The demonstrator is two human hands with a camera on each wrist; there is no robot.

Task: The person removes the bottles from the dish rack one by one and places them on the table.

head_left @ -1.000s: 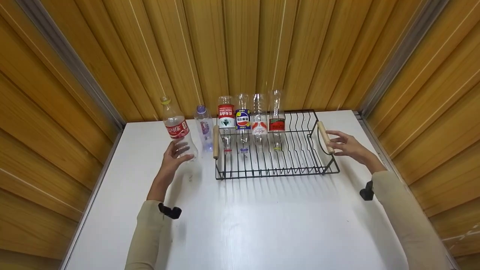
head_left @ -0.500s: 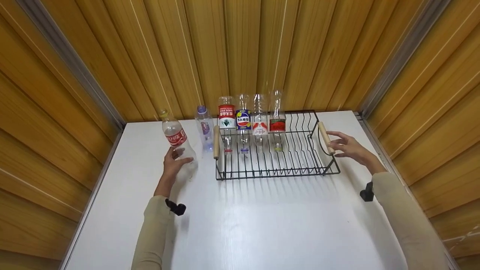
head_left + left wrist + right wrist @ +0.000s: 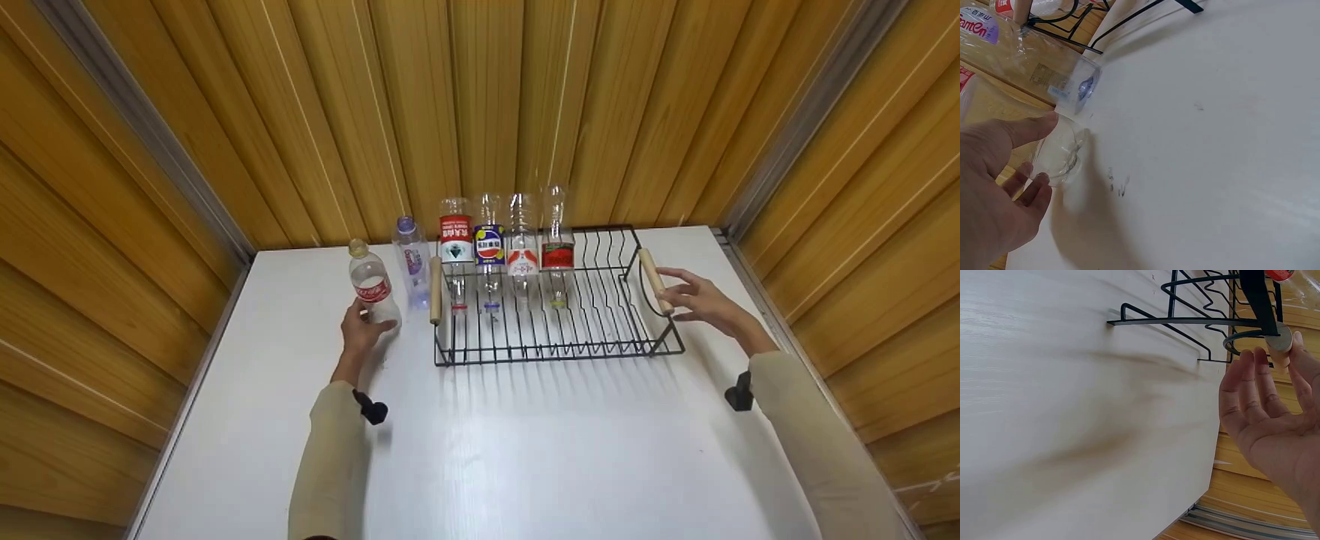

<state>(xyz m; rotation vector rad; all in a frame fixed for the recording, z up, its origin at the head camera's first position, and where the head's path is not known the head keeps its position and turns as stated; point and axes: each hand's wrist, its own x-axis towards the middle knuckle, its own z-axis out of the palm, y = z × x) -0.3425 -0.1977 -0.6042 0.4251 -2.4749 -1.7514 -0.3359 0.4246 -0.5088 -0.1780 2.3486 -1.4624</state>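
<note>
White tabletop (image 3: 525, 450) carries our work. Our left hand (image 3: 358, 330) wraps its fingers (image 3: 1027, 130) round the base of a clear red-labelled bottle (image 3: 373, 287) — upright near the far left corner, just beside a purple-capped bottle (image 3: 411, 259) and the black wire rack (image 3: 555, 330). Our right hand (image 3: 701, 301) rests against the rack's wooden handle (image 3: 655, 280) by the right edge, fingers straight and slightly apart, clamped on nothing.
</note>
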